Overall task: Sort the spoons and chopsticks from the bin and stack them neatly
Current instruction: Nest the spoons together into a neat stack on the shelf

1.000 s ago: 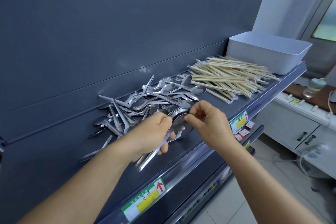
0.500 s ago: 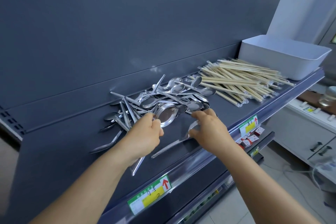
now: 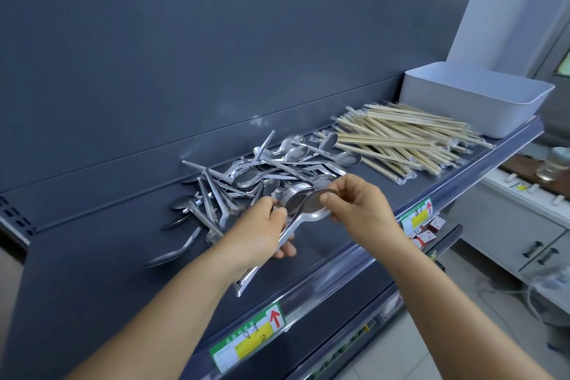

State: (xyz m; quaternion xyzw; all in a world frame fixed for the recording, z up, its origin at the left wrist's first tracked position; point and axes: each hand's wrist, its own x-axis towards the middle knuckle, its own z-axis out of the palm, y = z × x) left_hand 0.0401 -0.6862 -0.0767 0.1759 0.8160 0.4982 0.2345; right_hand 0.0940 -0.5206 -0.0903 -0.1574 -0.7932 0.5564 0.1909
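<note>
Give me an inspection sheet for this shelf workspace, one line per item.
Surface: dark grey shelf with price labels along its front rail.
Job's things: loose spoon pile at mid-shelf; wrapped chopsticks heaped to its right; white bin at the shelf's right end.
Clutter: nothing seen.
Grips: left hand holds a nested stack of spoons; right hand pinches a spoon bowl against the stack.
Cables: white cords on the floor at right.
Surroundings: cabinet and bottle at right.

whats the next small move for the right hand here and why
Probably seat the spoon pinched by the right hand onto the nested stack of spoons gripped by the left hand: its bowl already sits against the stack, while many loose spoons await.
</note>
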